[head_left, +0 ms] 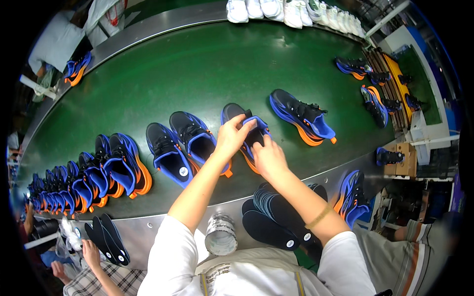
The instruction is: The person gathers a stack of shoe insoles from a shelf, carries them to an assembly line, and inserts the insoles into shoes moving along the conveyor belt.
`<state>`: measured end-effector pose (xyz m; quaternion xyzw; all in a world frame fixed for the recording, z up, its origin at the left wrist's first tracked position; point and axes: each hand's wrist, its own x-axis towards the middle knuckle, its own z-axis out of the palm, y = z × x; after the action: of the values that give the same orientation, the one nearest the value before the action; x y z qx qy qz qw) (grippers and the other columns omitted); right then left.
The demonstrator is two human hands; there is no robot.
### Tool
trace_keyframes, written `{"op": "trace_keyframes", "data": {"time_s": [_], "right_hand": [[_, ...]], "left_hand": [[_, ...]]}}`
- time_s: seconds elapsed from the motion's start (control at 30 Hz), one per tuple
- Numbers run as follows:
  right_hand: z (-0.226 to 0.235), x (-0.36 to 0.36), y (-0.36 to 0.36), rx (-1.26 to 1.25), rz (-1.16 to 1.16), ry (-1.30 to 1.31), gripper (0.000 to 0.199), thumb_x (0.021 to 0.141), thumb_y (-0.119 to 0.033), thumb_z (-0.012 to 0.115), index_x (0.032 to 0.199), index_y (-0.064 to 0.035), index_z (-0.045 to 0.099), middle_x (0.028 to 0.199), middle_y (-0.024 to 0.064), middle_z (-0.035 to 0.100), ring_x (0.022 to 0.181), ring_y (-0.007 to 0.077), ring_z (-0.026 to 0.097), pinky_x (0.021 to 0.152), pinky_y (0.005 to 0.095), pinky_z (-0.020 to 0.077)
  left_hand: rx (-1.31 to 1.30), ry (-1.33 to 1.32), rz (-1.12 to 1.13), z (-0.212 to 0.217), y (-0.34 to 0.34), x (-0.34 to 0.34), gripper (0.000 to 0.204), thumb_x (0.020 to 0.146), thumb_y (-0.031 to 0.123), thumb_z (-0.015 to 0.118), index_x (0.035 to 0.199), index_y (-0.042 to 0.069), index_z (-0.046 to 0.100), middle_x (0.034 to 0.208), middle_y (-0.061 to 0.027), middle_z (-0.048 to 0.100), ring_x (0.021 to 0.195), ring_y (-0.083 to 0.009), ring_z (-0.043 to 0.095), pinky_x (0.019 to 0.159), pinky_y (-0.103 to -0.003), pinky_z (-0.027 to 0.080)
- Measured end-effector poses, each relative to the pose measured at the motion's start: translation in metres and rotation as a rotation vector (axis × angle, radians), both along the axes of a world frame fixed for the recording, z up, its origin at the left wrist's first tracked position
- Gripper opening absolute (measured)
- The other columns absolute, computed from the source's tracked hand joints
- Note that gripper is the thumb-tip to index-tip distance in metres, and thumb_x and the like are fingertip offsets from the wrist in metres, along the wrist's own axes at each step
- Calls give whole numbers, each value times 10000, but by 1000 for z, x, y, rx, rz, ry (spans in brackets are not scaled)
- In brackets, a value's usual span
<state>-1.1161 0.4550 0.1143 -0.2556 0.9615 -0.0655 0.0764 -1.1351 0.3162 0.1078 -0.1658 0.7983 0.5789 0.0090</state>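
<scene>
A black, blue and orange sneaker (pixel 236 114) lies on the green conveyor belt (pixel 207 64) in front of me. My left hand (pixel 231 137) grips its blue tongue and collar from the left. My right hand (pixel 267 157) presses into the shoe's opening from the near side; what its fingers hold is hidden. Two like sneakers (pixel 183 143) sit just left of it, and another sneaker (pixel 302 116) lies to its right. A stack of black insoles (pixel 274 217) rests on the metal edge by my right forearm.
A long row of the same sneakers (pixel 84 180) runs along the belt's left. White shoes (pixel 291 10) line the far edge. A tape roll (pixel 220 235) sits on the near rim. Another person's hands hold black insoles (pixel 106 239) at lower left. More sneakers rest on a rack (pixel 382 93) at right.
</scene>
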Motion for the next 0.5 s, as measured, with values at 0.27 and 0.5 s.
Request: {"op": "trace_keyframes", "data": {"time_s": [0.27, 0.5], "right_hand": [[44, -52, 4, 290, 238, -629, 225, 664, -184, 604, 820, -25, 637, 947, 221, 567, 865, 355, 572, 772, 391, 471], [-21, -42, 2, 135, 333, -265, 188, 744, -90, 484, 821, -4, 633, 959, 211, 552, 902, 331, 553, 777, 394, 465]], "left_hand": [[-60, -20, -124, 3, -9, -1, 431, 775, 326, 631, 1002, -37, 580, 693, -101, 608, 618, -135, 528, 576, -284, 434], [-55, 96, -168, -2, -9, -4, 292, 802, 276, 580, 856, -10, 589, 643, -147, 557, 587, -153, 517, 553, -306, 415]]}}
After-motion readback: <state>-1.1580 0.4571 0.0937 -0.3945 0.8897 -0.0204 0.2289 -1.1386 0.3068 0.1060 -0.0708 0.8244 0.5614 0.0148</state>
